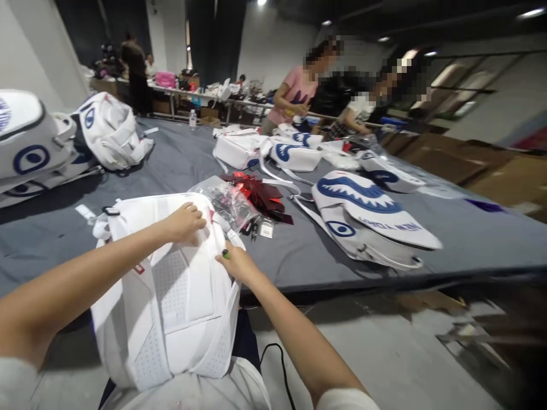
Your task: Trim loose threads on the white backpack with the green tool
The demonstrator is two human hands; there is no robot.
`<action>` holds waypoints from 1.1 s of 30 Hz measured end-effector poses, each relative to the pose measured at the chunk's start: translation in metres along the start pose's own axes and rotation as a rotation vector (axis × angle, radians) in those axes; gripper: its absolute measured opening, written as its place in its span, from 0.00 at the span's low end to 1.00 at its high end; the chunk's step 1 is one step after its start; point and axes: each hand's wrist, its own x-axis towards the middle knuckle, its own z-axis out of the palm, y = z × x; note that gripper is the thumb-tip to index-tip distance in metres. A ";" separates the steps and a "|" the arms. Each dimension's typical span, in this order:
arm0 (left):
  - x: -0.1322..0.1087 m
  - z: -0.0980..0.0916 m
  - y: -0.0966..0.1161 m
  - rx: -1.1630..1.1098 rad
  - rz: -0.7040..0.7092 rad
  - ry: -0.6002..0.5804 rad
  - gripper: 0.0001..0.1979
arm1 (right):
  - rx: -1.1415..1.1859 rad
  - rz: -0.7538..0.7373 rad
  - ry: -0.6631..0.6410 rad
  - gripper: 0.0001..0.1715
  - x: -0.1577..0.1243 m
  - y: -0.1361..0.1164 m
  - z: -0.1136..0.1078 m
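A white backpack (175, 285) leans against the table's edge in front of me, its padded back panel and shoulder straps facing me. Across its upper part lies my left hand (187, 224), fingers slightly bent and apart on the white fabric. At the bag's upper right edge is my right hand (239, 263), closed around a small tool with a green and black end (225, 254). The rest of that tool is hidden by the hand. A small red tab (211, 214) shows near the top seam.
Clear plastic bags (222, 196) and red and dark strips (260, 193) lie beyond the backpack on the grey-covered table (179, 154). A shark-patterned backpack (363, 222) lies right, more bags (29, 154) left. Two people (294, 94) work across the table.
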 end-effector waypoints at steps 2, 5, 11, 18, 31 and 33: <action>0.006 -0.003 0.003 -0.020 -0.038 -0.073 0.18 | -0.050 0.012 0.000 0.22 -0.003 -0.002 0.002; 0.005 0.001 0.006 -0.137 -0.087 -0.082 0.18 | -0.191 -0.042 0.143 0.24 -0.008 -0.002 0.009; -0.002 0.015 0.014 -0.293 -0.138 -0.006 0.20 | -0.320 -0.489 0.461 0.23 0.001 0.004 0.014; -0.025 0.049 0.024 -0.200 -0.023 0.355 0.05 | -0.229 -0.647 0.458 0.12 0.028 0.006 0.003; -0.030 0.069 0.022 -0.208 0.041 0.600 0.03 | -0.323 -0.883 0.126 0.24 0.062 0.004 -0.016; -0.031 0.070 0.022 -0.211 0.040 0.595 0.03 | -0.312 -0.849 0.107 0.25 0.066 0.003 -0.016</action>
